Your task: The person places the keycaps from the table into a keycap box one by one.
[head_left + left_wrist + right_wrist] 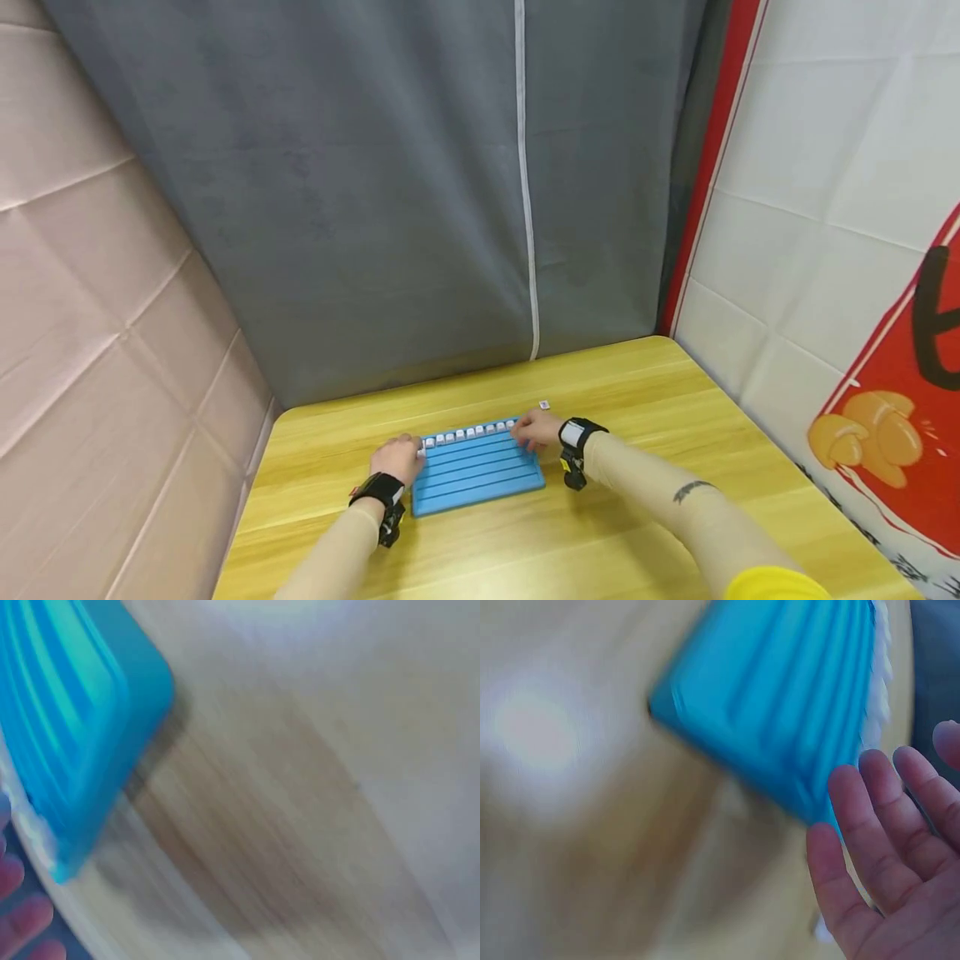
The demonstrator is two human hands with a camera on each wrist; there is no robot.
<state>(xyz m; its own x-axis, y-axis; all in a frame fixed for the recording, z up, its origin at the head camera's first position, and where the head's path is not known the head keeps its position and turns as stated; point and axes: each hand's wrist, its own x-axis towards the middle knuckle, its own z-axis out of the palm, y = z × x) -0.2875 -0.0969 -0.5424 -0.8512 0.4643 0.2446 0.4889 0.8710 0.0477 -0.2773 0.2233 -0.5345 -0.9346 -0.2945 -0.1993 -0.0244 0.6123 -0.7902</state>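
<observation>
A blue ridged tray (477, 473) lies on the table, its long grooves running left to right. Along its far edge stands a row of small white block-like pieces (470, 432). My left hand (397, 459) is at the tray's far left corner, fingers by the leftmost piece; the left wrist view catches only its spread fingertips (26, 922). At the opposite end, my right hand (538, 428) reaches over the far right corner beside the row's last pieces. Its fingers (877, 832) look extended and slightly bent in the right wrist view, and no held piece shows.
One loose white piece (544, 405) with a dark mark lies on the wooden table (337, 433) beyond my right hand. A grey curtain (420, 208) hangs behind the table's far edge. Pale fabric walls (112, 333) rise at both sides.
</observation>
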